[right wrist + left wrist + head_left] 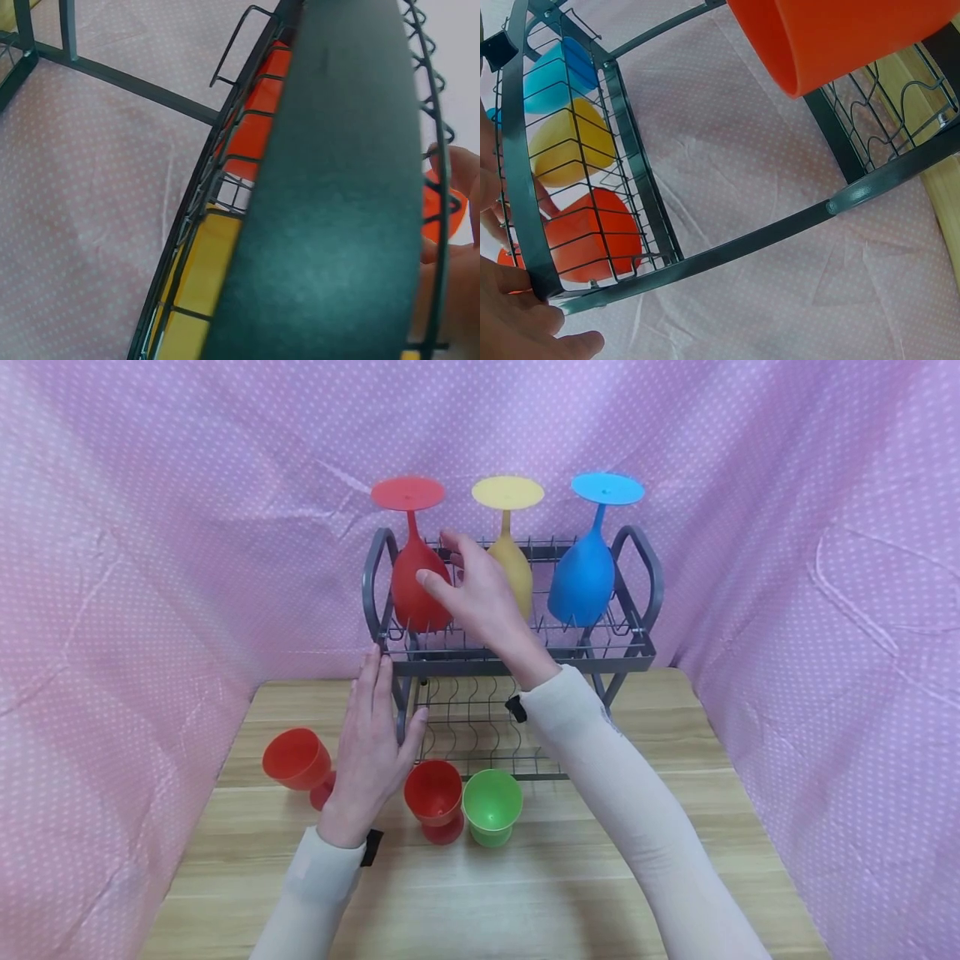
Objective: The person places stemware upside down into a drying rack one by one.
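Observation:
A red goblet (411,581), a yellow goblet (513,564) and a blue goblet (581,581) stand upside down on the top tier of a dark metal dish rack (465,667), their round bases up. My right hand (483,597) reaches over the rack between the red and yellow goblets. Its thumb overlaps the red bowl in the head view, and its fingers are spread, not wrapped round the goblet. With straight fingers, my left hand (369,743) lies at the rack's front left corner; the left wrist view shows its fingers (532,311) beside that corner.
On the wooden table (480,893) a red cup (435,789) and a green cup (492,802) stand upright before the rack. Another red cup (296,760) is left of my left hand. Wavy wires line the lower tier (472,722). Pink dotted cloth (187,527) surrounds everything.

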A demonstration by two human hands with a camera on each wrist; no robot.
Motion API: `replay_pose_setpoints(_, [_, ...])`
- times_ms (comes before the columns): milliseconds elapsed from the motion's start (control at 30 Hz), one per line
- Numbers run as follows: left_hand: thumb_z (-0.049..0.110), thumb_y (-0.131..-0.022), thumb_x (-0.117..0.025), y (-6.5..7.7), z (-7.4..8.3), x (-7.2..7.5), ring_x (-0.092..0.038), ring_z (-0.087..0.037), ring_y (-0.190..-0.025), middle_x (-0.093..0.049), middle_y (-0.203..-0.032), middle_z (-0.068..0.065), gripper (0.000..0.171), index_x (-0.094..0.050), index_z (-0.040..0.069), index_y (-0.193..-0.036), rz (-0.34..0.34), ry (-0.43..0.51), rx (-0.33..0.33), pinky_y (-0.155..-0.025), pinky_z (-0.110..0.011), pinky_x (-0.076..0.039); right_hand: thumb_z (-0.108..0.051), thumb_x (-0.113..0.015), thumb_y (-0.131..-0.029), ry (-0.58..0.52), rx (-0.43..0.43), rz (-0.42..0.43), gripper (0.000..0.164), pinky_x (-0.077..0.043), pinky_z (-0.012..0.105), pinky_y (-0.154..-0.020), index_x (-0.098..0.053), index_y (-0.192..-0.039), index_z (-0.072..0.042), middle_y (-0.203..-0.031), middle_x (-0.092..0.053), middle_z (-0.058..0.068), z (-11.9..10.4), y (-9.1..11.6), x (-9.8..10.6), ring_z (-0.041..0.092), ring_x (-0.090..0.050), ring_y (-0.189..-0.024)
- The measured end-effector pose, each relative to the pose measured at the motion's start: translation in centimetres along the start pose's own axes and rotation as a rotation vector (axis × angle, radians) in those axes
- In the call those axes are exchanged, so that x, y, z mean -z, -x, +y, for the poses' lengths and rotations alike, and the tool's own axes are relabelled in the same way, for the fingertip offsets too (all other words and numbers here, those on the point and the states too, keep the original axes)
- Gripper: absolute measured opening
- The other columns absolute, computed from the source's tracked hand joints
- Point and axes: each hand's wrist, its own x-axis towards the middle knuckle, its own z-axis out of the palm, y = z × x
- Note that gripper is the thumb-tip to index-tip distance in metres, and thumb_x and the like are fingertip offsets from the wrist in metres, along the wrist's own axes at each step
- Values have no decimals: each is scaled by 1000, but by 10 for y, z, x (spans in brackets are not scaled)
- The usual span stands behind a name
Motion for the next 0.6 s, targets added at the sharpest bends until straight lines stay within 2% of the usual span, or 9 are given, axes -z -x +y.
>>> replay_pose_setpoints(267, [31,-95,-65,1,0,0,-25,-35,-155,-18,-172,-13,82,-28,0,-161,5,-1,0,-119,-63,-29,-32,-72,-98,-96,60,49,65,-42,24,-113,-47,-154,-10,-154,-52,2,0,13,5,12,-49,-140])
replay_pose_setpoints(400, [31,-96,-65,1,0,0,-23,-34,-156,-18,-172,-13,83,-26,2,-163,0,2,3,-120,-62,-28,-31,-73,-97,-158,117,89,62,-43,30,-114,-51,-151,-9,-152,-54,4,2,20,8,11,-50,-139])
replay_pose_setpoints(600, [30,-95,-67,0,0,0,-23,-33,-156,-19,-172,-13,85,-24,4,-164,4,2,0,-123,-59,-24,-29,-73,-96,-169,191,155,59,-42,25,-112,-54,-148,-8,-149,-56,4,1,30,15,12,-50,-137])
